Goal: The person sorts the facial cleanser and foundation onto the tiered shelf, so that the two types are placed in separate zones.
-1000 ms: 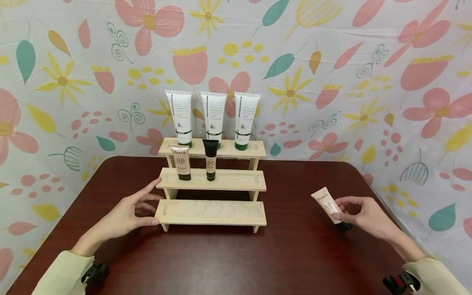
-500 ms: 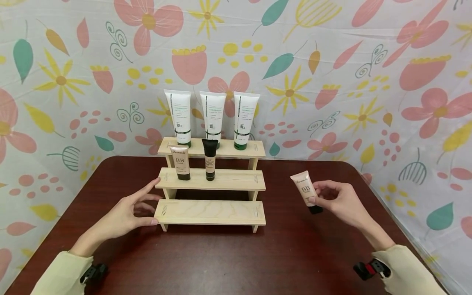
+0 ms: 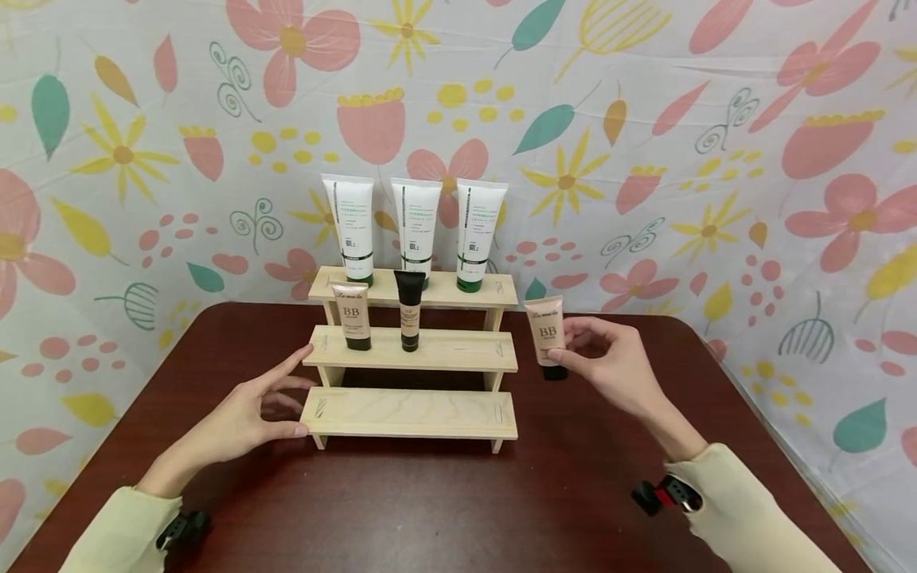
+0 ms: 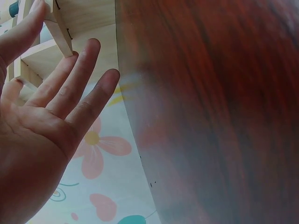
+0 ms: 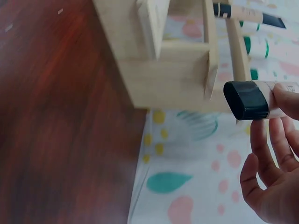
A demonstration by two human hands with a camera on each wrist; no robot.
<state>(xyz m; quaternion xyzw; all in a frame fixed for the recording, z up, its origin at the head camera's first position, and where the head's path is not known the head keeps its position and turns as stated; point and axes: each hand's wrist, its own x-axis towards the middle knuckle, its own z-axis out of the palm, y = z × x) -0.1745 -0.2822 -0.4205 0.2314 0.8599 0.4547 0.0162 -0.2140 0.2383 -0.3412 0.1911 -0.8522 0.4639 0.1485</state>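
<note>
A three-tier wooden stand (image 3: pixel 411 412) sits on the dark table. My left hand (image 3: pixel 239 414) touches its left side with fingers spread and mostly straight; in the left wrist view the same hand (image 4: pixel 51 112) reaches the wood. Between thumb and fingers, my right hand (image 3: pixel 612 362) pinches a beige BB cream tube (image 3: pixel 546 330), held upright in the air just right of the middle tier. Its black cap (image 5: pixel 246 101) points down and shows in the right wrist view. On the middle tier stand another BB cream tube (image 3: pixel 351 316) and a slim black-and-beige tube (image 3: pixel 410 310).
Along the top tier stand three white tubes with green caps, at left (image 3: pixel 350 227), centre (image 3: pixel 416 227) and right (image 3: pixel 478 231). Behind the table (image 3: pixel 458 517) hangs a flower-print cloth (image 3: pixel 573 95).
My right hand has carried the BB cream tube left and up from the table's right side towards the stand, turning it from tilted to nearly upright. My left hand has stayed put.
</note>
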